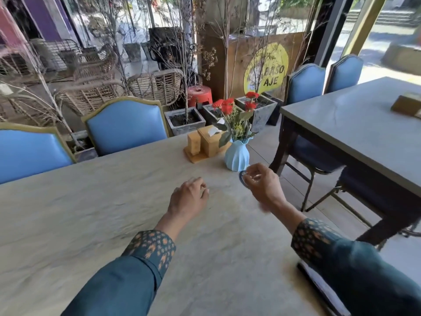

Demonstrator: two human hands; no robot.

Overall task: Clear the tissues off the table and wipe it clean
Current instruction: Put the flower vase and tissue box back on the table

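Observation:
The pale stone-look table [91, 224] fills the lower left of the head view. My left hand [189, 197] hovers over its middle, fingers loosely curled and holding nothing. My right hand [262, 183] is raised near the table's right edge, its curled fingers pinching a small dark blue disc [242, 176]. Farther back, a white tissue [214, 131] sticks out of a wooden tissue box [210, 142] on a wooden tray. No loose tissue shows on the tabletop.
A light blue vase [237, 157] with red flowers stands just behind my right hand. Blue padded chairs [126, 126] line the far side. A second table [355, 126] stands to the right across a floor gap. A dark flat object [319, 288] lies under my right sleeve.

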